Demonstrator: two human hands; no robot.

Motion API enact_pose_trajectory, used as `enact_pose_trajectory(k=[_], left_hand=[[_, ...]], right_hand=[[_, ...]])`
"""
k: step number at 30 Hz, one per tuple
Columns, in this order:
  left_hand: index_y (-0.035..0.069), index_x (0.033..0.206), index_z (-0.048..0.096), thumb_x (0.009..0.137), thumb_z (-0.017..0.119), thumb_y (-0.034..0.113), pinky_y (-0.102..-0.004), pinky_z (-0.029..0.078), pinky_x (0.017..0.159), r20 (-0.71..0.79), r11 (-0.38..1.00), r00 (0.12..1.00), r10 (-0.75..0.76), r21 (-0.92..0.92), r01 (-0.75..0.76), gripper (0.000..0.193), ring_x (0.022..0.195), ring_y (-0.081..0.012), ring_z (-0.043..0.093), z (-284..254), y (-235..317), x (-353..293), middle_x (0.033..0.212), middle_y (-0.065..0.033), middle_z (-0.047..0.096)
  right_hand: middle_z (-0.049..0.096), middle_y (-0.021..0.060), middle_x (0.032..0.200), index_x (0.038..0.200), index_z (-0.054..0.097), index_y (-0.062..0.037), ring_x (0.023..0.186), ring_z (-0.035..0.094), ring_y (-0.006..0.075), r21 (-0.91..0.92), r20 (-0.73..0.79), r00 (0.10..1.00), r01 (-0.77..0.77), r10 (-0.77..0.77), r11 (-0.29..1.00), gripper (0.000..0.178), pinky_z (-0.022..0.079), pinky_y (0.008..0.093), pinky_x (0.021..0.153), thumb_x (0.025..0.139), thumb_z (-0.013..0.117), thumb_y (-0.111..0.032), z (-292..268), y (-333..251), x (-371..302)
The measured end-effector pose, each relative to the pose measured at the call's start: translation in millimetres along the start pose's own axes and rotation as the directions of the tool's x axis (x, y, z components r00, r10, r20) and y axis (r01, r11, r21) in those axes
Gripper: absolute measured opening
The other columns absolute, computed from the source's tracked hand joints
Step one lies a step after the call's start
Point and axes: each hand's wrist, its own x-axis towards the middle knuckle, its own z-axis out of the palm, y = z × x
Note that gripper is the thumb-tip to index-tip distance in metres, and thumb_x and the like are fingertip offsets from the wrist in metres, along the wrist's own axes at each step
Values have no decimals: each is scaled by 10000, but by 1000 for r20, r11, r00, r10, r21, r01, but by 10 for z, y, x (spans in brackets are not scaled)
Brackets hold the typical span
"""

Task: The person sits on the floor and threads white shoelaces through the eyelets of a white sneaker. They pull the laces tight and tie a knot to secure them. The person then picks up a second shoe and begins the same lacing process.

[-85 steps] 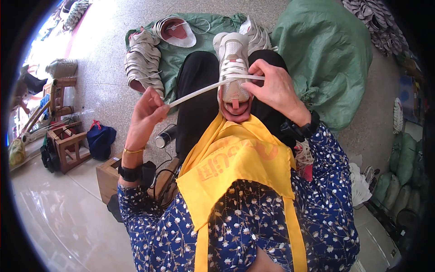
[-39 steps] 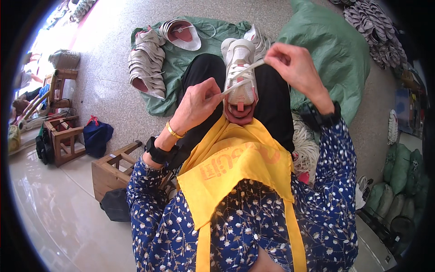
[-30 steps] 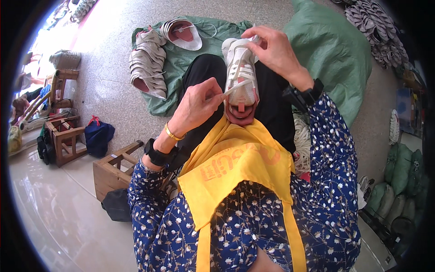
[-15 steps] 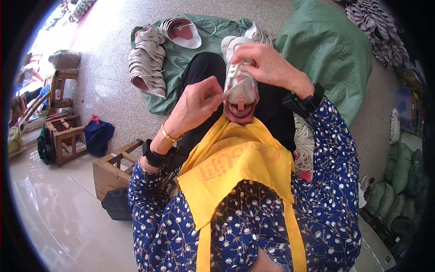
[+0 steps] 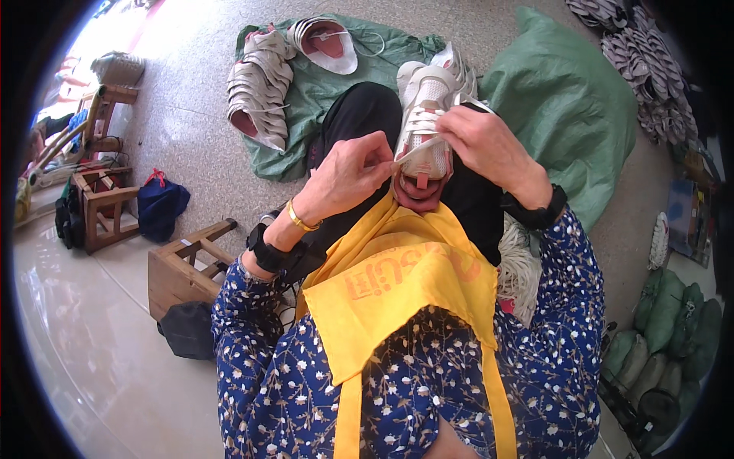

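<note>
A white and pink shoe upper [image 5: 432, 93] lies between my knees, its pink-lined opening turned toward me and white lacing crossing its front. My left hand [image 5: 350, 172] is closed in a pinch on one end of a flat white shoelace [image 5: 417, 151], left of the shoe's tongue. On the right, my right hand [image 5: 489, 144] has its thumb and fingers together on the lace beside the eyelets. The lace runs between the two hands over the tongue. The fingertips of the right hand are partly hidden. A yellow apron [image 5: 401, 283] covers my lap below the shoe.
Nested shoe uppers [image 5: 260, 88] and another group [image 5: 325, 46] rest on a green sheet [image 5: 306, 145]. A green sack [image 5: 562, 115] bulges at the right, with a bundle of white laces [image 5: 520, 260] nearer me. Wooden stools [image 5: 180, 279] stand left; grey uppers [image 5: 650, 76] lie far right.
My right hand has come down and right from the upper eyelets toward the tongue. The left hand keeps its pinch on the lace. The whole view has shifted slightly.
</note>
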Motion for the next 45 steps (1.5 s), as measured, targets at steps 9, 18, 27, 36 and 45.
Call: enact_pose_trajectory(k=[9, 18, 27, 36, 45], left_hand=[[2, 913, 552, 999, 642, 102, -220, 411, 563, 44, 1000, 999, -11, 10, 10, 160, 658, -27, 506, -12, -23, 25, 735, 27, 559], [-16, 898, 560, 983, 656, 93, -243, 430, 569, 28, 993, 999, -33, -111, 36, 168, 651, -48, 511, -38, 117, 6, 712, -3, 567], [41, 942, 574, 1035, 620, 162, -198, 354, 558, 163, 977, 985, -49, -196, 81, 159, 645, -19, 440, -300, 67, 41, 737, 61, 493], [59, 949, 577, 1037, 620, 173, -190, 321, 542, 164, 967, 986, -25, -248, 66, 150, 642, -9, 427, -146, -73, 167, 729, 69, 494], [9, 937, 560, 1013, 634, 98, -202, 418, 590, 122, 966, 992, 35, -258, -2, 139, 698, -13, 510, 184, 60, 272, 777, 40, 579]], right_hand=[[685, 165, 986, 1044, 662, -10, 871, 685, 346, 44, -182, 982, -41, 48, 998, 132, 547, 377, 767, 913, 651, -19, -151, 464, 223], [701, 45, 802, 1035, 732, -31, 670, 620, 78, 415, -65, 973, -174, 220, 893, 130, 500, 260, 595, 960, 659, -110, -34, 113, 393], [520, -24, 634, 833, 662, 12, 615, 446, 48, 575, 131, 921, -372, 366, 729, 280, 372, 266, 549, 998, 656, -214, -214, -90, -219], [447, -45, 618, 730, 566, -16, 620, 390, 47, 433, 80, 742, -627, 666, 647, 421, 315, 276, 533, 1020, 635, -312, -483, 390, -1147], [673, 0, 794, 1029, 740, -23, 581, 522, 35, 534, -79, 803, -466, 591, 705, 130, 419, 227, 520, 919, 730, -93, -252, -258, -568]])
